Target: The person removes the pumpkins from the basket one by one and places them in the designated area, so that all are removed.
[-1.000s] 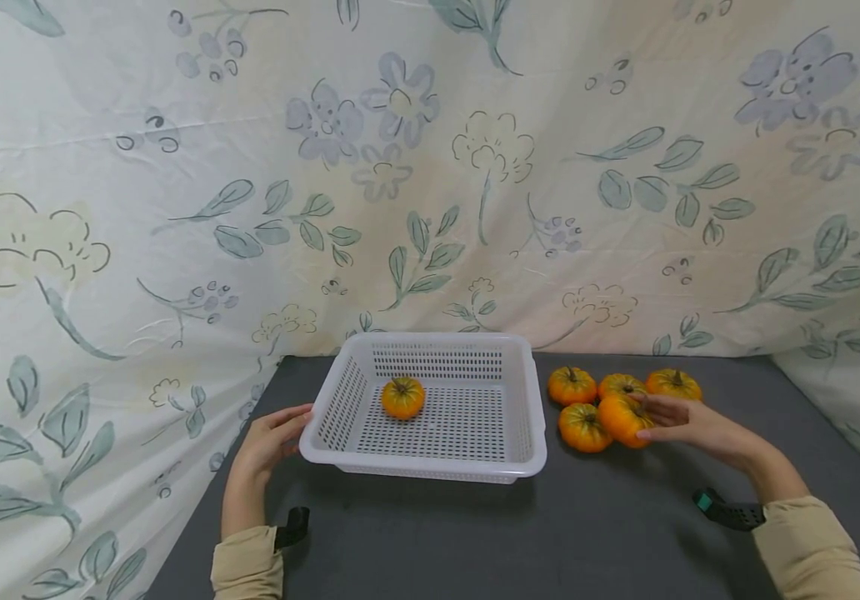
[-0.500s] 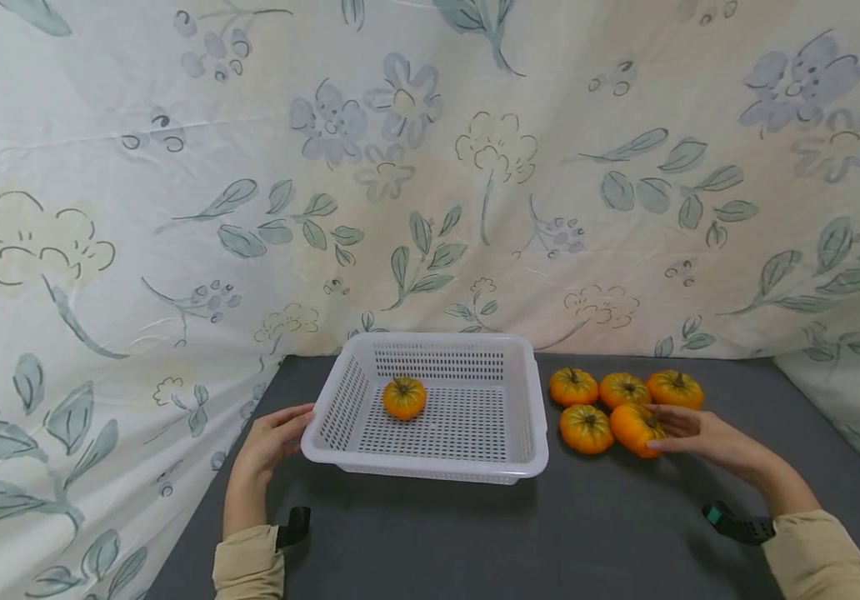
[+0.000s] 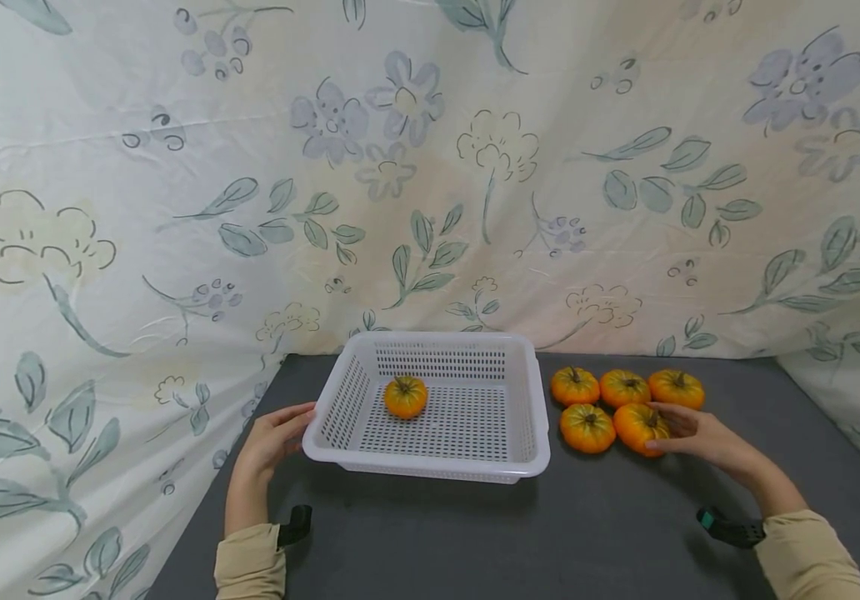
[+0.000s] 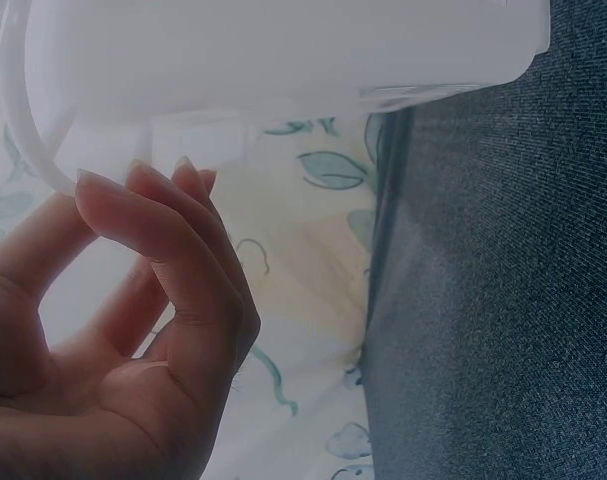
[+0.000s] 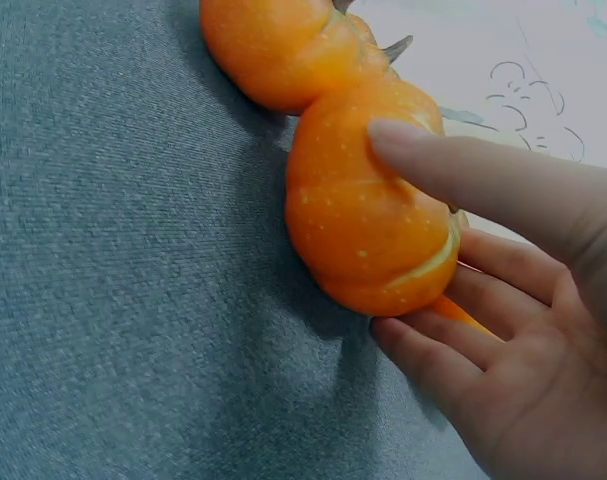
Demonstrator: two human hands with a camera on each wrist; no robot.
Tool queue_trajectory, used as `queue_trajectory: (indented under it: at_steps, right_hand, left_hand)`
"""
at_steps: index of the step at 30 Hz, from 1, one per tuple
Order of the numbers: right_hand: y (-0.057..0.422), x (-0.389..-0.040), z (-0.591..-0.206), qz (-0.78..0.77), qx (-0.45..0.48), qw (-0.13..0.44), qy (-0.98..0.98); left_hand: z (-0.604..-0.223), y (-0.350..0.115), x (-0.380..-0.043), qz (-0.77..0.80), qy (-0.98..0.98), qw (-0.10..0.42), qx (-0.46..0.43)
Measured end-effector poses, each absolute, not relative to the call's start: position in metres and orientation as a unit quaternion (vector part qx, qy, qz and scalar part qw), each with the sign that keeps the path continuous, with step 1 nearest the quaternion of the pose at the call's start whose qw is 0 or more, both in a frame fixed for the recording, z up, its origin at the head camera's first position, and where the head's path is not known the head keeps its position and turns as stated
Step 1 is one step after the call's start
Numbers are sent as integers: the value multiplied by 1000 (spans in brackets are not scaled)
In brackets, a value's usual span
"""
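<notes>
A white perforated plastic basket (image 3: pixel 426 468) stands on the dark table, and one small orange pumpkin (image 3: pixel 406 397) lies inside it toward the left. My left hand (image 3: pixel 268 442) is at the basket's left rim; in the left wrist view its curled fingers (image 4: pixel 198 270) and thumb meet at the rim (image 4: pixel 38 150). My right hand (image 3: pixel 700 437) holds another small pumpkin (image 3: pixel 636 427), thumb on one side and fingers on the other. The right wrist view shows this pumpkin (image 5: pixel 368 210) close to the table, touching or nearly touching a neighbouring pumpkin (image 5: pixel 278 50).
Beside the held pumpkin lies a pumpkin (image 3: pixel 587 428), with more behind: a left one (image 3: pixel 574 386), a middle one (image 3: pixel 624 388) and a right one (image 3: pixel 676 388). A floral cloth (image 3: pixel 430 183) hangs behind the table (image 3: pixel 430 542).
My right hand has lowered the held pumpkin and shifted it slightly right, from against the cluster to the front row. The left hand has stayed at the basket's rim.
</notes>
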State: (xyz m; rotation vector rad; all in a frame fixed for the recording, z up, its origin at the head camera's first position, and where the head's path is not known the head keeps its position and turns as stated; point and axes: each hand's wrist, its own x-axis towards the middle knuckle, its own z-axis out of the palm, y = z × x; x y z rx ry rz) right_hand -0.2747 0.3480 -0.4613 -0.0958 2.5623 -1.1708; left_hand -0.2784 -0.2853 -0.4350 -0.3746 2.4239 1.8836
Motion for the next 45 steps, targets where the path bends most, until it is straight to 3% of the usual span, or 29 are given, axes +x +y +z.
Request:
queue_trajectory:
  at_steps: [30,45]
  right_hand:
    - [319,-285,-429,-494,-31,75,866]
    - [279,-300,-412,-544,-67,83,832]
  left_hand:
    - [-437,-286,-280,612,780,28,-126]
    - [-435,-285,-280,615,778,25,-126]
